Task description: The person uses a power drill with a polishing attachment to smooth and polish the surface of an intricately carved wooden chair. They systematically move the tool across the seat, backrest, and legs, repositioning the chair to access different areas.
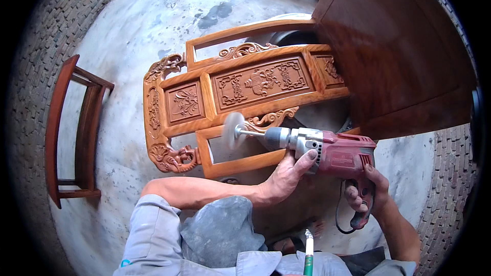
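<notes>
Red-and-grey power drill: clamped by fingers of left hand and right hand.
Pale round wheel: apparently being spun; contact unclear.
Carved orange-brown wooden chair back: laid beyond drill; carving seemingly completed, remaining work untellable.

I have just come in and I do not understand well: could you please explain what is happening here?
Someone's right grip holds the handle of a red and grey power drill, while the left grip supports its front. A pale round wheel on its tip looks blurred, perhaps spinning, in front of the near side of a carved wooden chair back. I cannot tell whether it touches the wood. A dark brown panel stands at the right.
</notes>
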The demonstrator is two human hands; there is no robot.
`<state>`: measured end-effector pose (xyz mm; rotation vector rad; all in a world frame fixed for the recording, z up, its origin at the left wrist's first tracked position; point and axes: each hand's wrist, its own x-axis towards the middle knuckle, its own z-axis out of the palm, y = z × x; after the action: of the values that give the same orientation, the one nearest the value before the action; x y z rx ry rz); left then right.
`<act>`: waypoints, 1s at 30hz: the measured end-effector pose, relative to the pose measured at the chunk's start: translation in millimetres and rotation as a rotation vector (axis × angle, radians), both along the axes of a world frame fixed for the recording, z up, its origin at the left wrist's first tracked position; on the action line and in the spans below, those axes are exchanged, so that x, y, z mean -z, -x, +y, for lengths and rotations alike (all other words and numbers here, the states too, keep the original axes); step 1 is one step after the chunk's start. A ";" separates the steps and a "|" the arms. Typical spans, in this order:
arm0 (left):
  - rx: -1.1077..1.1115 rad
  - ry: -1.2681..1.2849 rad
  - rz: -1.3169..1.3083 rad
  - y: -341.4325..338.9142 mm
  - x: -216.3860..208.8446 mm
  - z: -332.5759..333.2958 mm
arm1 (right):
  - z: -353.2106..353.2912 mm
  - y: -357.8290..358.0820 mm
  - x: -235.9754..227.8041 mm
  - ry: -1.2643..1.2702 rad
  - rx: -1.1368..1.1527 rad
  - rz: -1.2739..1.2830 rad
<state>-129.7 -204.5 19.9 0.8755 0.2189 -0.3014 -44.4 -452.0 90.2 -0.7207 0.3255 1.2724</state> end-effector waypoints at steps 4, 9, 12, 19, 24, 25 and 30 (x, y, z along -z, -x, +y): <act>0.123 0.068 -0.108 -27.8 9.9 -13.9 | -15.5 9.4 -7.3 0.055 0.104 -0.058; 0.350 0.369 -0.102 -89.5 -24.2 -16.7 | -22.7 32.4 -30.7 0.451 0.074 -0.726; 0.327 0.374 -0.136 -116.0 -41.4 -20.1 | -12.8 18.6 -30.6 0.686 0.023 -1.629; 0.178 0.493 -0.029 -131.3 -13.8 -25.1 | 7.7 6.4 -10.1 0.827 -0.189 -2.087; 0.196 0.395 -0.012 -118.8 -5.5 -26.7 | -3.9 12.2 2.8 0.889 -0.333 -2.190; 0.204 0.402 0.005 -114.6 -7.3 -28.8 | -5.3 16.4 0.0 0.892 -0.340 -2.195; 0.236 0.399 0.061 -101.1 -10.8 -39.2 | -16.2 26.3 -10.5 0.887 -0.392 -2.163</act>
<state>-28.6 -243.7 30.7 0.4964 0.1058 -0.5710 -70.7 -468.2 100.7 -2.4867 -1.1566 0.0043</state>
